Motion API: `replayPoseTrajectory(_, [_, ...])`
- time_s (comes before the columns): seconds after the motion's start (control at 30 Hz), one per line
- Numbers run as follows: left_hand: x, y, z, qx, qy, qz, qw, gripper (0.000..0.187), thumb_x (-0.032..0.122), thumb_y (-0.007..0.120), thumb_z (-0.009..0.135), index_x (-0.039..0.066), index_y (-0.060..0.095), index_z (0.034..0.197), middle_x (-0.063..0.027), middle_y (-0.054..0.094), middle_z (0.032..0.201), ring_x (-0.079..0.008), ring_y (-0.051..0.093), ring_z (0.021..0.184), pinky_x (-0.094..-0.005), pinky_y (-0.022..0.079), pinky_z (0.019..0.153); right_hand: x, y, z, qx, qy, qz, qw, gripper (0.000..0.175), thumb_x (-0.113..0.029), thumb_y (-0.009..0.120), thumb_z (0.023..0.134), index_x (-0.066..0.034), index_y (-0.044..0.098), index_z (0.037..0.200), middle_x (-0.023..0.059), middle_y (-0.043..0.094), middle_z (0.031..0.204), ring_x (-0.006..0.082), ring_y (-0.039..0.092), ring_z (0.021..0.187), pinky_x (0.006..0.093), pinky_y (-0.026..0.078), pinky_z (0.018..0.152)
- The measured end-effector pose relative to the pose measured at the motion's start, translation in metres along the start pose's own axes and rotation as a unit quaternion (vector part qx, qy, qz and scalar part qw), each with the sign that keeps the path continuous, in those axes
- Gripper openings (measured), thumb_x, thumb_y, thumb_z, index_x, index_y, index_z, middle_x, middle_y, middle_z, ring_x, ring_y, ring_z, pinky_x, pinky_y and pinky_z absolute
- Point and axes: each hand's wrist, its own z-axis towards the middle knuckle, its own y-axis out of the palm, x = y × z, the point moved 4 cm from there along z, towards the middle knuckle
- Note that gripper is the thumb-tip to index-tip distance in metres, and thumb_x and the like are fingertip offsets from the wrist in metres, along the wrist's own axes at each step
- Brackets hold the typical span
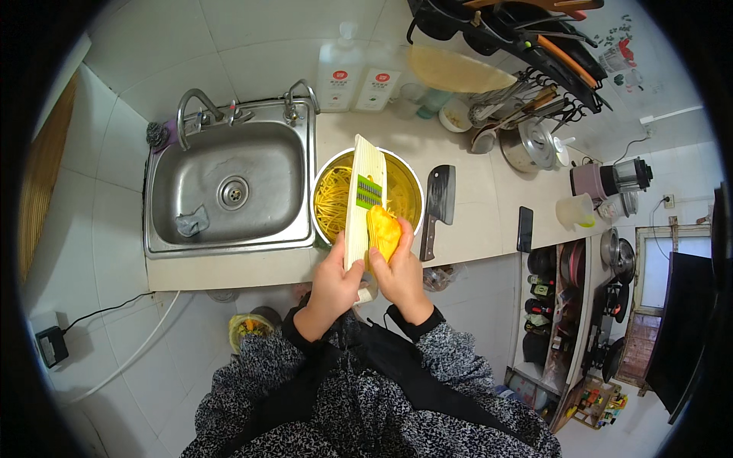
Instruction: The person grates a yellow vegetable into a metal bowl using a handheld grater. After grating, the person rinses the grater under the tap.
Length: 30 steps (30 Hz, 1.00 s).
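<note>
My left hand (pixel 332 281) grips the near end of a pale plastic hand grater (pixel 362 229), which has a green blade insert (pixel 369 191). The grater lies tilted across a white-rimmed round basin (pixel 420 200). In my right hand (pixel 402 278) is a chunk of yellow-orange vegetable (pixel 385 230), held against the grater just below the blades. Thin yellow shreds (pixel 333 200) lie in the left part of the basin. A cleaver (pixel 441 197) with a brown handle rests on the counter right of the basin.
A steel sink (pixel 229 163) with a grey cloth (pixel 193 221) adjoins the basin's left side. Behind stand two bottles (pixel 339 77), a small white bowl (pixel 456 116) and a lidded pot (pixel 528 146). Further right are a black phone (pixel 524 229) and a blender (pixel 627 176).
</note>
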Motion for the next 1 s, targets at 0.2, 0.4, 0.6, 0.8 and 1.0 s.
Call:
replayPoseTrajectory(0.2, [0.002,0.008,-0.021,-0.009,0.101,0.186,0.977,0.059,0.002,0.053,0.084,-0.001,0.037,0.141,-0.0241,0.061,0.077,-0.0312,0.064,0.063,-0.0372,0.049,0.059,-0.006,-0.003,0.061,0.06,0.044,-0.106,0.992,0.064,-0.032,0.053,0.087,-0.0002,0.024,0.135,0.0293,0.063,0.076,0.0492,0.061,0.066,0.0567,0.047,0.06])
replayPoseTrajectory(0.4, [0.0,-0.002,-0.017,-0.014,0.114,0.13,0.985,0.059,0.001,0.053,0.084,-0.004,0.035,0.141,-0.0276,0.065,0.093,-0.0332,0.068,0.08,-0.0359,0.052,0.073,-0.032,-0.041,0.111,0.122,-0.054,-0.008,0.991,0.062,-0.038,0.048,0.09,0.0014,0.026,0.133,0.0301,0.064,0.081,0.0485,0.062,0.078,0.0511,0.048,0.066])
replayPoseTrajectory(0.6, [0.005,-0.009,0.002,0.002,0.034,0.118,0.992,0.06,0.002,0.053,0.084,-0.002,0.035,0.141,-0.028,0.065,0.097,-0.0322,0.069,0.084,-0.0347,0.053,0.074,-0.021,0.002,0.032,0.02,-0.009,-0.101,0.995,0.061,-0.037,0.054,0.091,-0.0017,0.027,0.134,0.0302,0.063,0.075,0.0462,0.063,0.062,0.0544,0.048,0.055])
replayPoseTrajectory(0.8, [0.003,0.0,-0.023,-0.033,0.025,0.157,0.987,0.058,0.0,0.052,0.084,-0.002,0.039,0.14,-0.0307,0.062,0.098,-0.0356,0.067,0.088,-0.0347,0.052,0.076,-0.026,-0.022,0.127,0.125,-0.01,-0.068,0.99,0.057,-0.04,0.046,0.095,0.0019,0.029,0.13,0.0302,0.065,0.082,0.0487,0.062,0.076,0.0507,0.049,0.065])
replayPoseTrajectory(1.0, [0.003,-0.01,0.002,0.021,0.056,0.059,0.996,0.058,0.001,0.054,0.085,-0.002,0.038,0.141,-0.0244,0.066,0.098,-0.028,0.068,0.085,-0.0325,0.052,0.076,-0.021,-0.011,0.05,-0.056,0.095,-0.197,0.974,0.068,-0.041,0.05,0.093,0.0005,0.02,0.138,0.0305,0.064,0.077,0.0481,0.063,0.067,0.0524,0.05,0.056])
